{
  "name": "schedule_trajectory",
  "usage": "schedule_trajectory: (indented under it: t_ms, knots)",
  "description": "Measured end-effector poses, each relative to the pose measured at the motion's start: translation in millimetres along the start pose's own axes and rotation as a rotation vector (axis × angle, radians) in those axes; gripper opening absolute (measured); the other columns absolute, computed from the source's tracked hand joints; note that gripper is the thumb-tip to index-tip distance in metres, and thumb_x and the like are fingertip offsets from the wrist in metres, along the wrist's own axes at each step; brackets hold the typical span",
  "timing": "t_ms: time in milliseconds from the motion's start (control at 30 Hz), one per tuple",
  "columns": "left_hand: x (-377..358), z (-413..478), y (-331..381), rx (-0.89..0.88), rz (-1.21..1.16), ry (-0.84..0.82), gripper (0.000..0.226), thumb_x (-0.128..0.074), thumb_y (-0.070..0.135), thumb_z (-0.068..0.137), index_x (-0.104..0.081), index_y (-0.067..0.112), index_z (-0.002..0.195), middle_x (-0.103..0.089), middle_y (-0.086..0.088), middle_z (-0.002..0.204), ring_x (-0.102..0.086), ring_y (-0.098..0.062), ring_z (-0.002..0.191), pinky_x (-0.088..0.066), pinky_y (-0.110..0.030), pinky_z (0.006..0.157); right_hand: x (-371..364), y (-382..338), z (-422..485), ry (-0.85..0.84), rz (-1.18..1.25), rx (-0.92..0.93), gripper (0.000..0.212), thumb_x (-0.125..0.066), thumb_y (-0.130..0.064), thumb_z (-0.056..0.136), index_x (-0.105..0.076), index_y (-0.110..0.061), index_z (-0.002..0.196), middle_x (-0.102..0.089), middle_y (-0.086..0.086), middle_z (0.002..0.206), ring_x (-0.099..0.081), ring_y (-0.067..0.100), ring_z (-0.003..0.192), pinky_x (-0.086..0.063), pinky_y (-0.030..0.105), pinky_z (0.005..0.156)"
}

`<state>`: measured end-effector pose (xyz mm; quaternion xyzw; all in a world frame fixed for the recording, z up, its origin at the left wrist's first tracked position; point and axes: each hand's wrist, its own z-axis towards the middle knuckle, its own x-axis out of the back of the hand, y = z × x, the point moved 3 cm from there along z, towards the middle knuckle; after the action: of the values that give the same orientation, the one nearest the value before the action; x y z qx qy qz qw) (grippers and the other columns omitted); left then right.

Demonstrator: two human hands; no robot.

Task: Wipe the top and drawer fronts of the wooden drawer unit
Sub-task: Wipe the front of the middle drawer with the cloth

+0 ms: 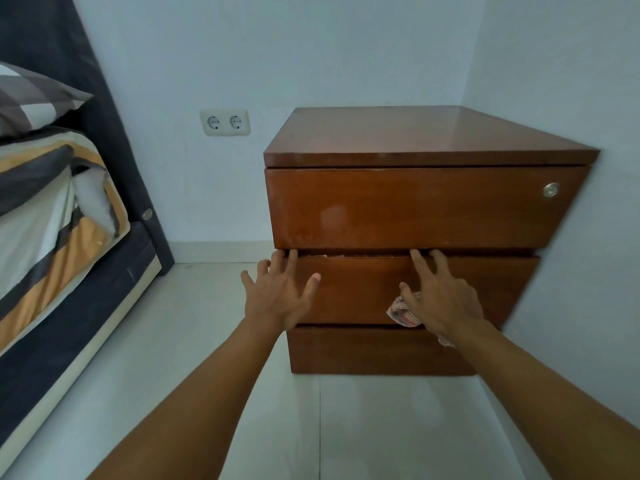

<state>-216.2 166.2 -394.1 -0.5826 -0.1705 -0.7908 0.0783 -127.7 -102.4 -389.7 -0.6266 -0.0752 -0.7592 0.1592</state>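
Note:
The wooden drawer unit stands in the room's corner, with a glossy top and three drawer fronts. The top drawer carries a round metal lock. My left hand lies spread at the left end of the middle drawer, its fingertips hooked over the drawer's upper edge. My right hand rests on the same drawer front further right, two fingers at the upper edge, while palm and thumb pinch a crumpled red-and-white checked cloth against the wood.
A bed with striped bedding and a dark headboard fills the left side. A double wall socket sits on the back wall. The right wall touches the unit's side. Pale floor tiles lie between bed and unit.

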Motion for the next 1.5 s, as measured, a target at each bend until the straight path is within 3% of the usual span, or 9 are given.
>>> schedule_trajectory:
  t_ms: [400, 633, 733, 867, 1000, 1100, 1200, 1300, 1500]
  knots:
    - [15, 5, -2, -0.016, 0.041, -0.082, 0.083, -0.018, 0.083, 0.087, -0.024, 0.033, 0.152, -0.031, -0.002, 0.155, -0.037, -0.034, 0.139, -0.027, -0.07, 0.109, 15, 4, 6, -0.051, -0.027, 0.006, 0.069, -0.031, -0.062, 0.101, -0.016, -0.03, 0.161, -0.027, 0.011, 0.149, -0.066, 0.035, 0.098, -0.053, 0.039, 0.075]
    - [29, -2, -4, -0.068, 0.022, -0.056, 0.068, -0.017, 0.066, 0.095, -0.037, 0.029, 0.149, -0.042, -0.003, 0.152, -0.036, -0.03, 0.142, -0.015, -0.069, 0.115, 52, -15, -7, -0.12, 0.262, 0.025, 0.081, -0.053, -0.08, 0.084, -0.043, -0.036, 0.151, -0.037, 0.001, 0.149, -0.053, 0.031, 0.129, -0.048, 0.043, 0.097]
    - [36, -7, -13, -0.105, -0.036, -0.027, 0.065, -0.019, 0.051, 0.092, -0.05, 0.025, 0.143, -0.054, -0.003, 0.143, -0.045, -0.027, 0.135, -0.019, -0.064, 0.118, 88, -41, -7, -0.042, 0.494, 0.109, 0.062, -0.067, -0.069, 0.083, -0.06, -0.038, 0.136, -0.046, -0.001, 0.141, -0.051, 0.022, 0.124, -0.042, 0.035, 0.092]
    - [38, -11, -20, -0.114, -0.094, -0.011, 0.063, -0.021, 0.044, 0.09, -0.062, 0.022, 0.132, -0.065, -0.002, 0.13, -0.056, -0.024, 0.122, -0.029, -0.057, 0.117, 111, -100, 3, 0.293, 0.613, 0.236, 0.044, -0.069, -0.042, 0.093, -0.064, -0.03, 0.135, -0.05, -0.007, 0.122, -0.051, 0.011, 0.104, -0.041, 0.012, 0.077]
    - [41, -14, -24, -0.155, -0.167, -0.002, 0.065, -0.017, 0.041, 0.087, -0.065, 0.019, 0.126, -0.068, -0.005, 0.122, -0.059, -0.024, 0.113, -0.04, -0.049, 0.106, 56, -154, 10, 0.312, 0.255, 0.474, 0.045, -0.058, -0.026, 0.101, -0.054, -0.03, 0.146, -0.055, 0.002, 0.139, -0.053, 0.024, 0.114, -0.052, 0.038, 0.091]
    - [39, -19, -27, -0.164, -0.259, 0.012, 0.058, -0.018, 0.04, 0.091, -0.065, 0.018, 0.117, -0.069, -0.003, 0.123, -0.061, -0.023, 0.112, -0.044, -0.047, 0.102, 1, -165, -3, 0.157, 0.124, 0.498, 0.051, -0.041, -0.037, 0.106, -0.035, -0.032, 0.157, -0.045, 0.002, 0.156, -0.041, 0.032, 0.141, -0.03, 0.054, 0.117]
    - [37, -20, -20, -0.165, -0.282, -0.034, 0.064, -0.011, 0.046, 0.095, -0.061, 0.023, 0.128, -0.062, -0.001, 0.139, -0.052, -0.029, 0.133, -0.035, -0.055, 0.115, -21, -160, -11, 0.174, 0.131, 0.45, 0.057, -0.035, -0.047, 0.106, -0.024, -0.03, 0.159, -0.04, 0.002, 0.16, -0.033, 0.031, 0.149, -0.016, 0.054, 0.126]
    - [32, -19, -3, -0.16, -0.251, -0.114, 0.068, -0.007, 0.051, 0.097, -0.044, 0.027, 0.149, -0.045, -0.001, 0.157, -0.033, -0.029, 0.149, -0.017, -0.056, 0.123, -22, -148, -8, 0.203, 0.109, 0.429, 0.06, -0.049, -0.04, 0.103, -0.026, -0.031, 0.157, -0.046, 0.004, 0.155, -0.04, 0.031, 0.146, -0.023, 0.055, 0.124]
    - [21, -17, 12, -0.045, -0.012, -0.156, 0.086, 0.0, 0.062, 0.09, -0.025, 0.017, 0.158, -0.026, -0.005, 0.166, -0.019, -0.028, 0.154, -0.002, -0.055, 0.123, -20, -67, -7, 0.244, 0.027, 0.346, 0.06, -0.058, -0.028, 0.098, -0.035, -0.023, 0.153, -0.05, 0.009, 0.15, -0.044, 0.034, 0.139, -0.028, 0.054, 0.121]
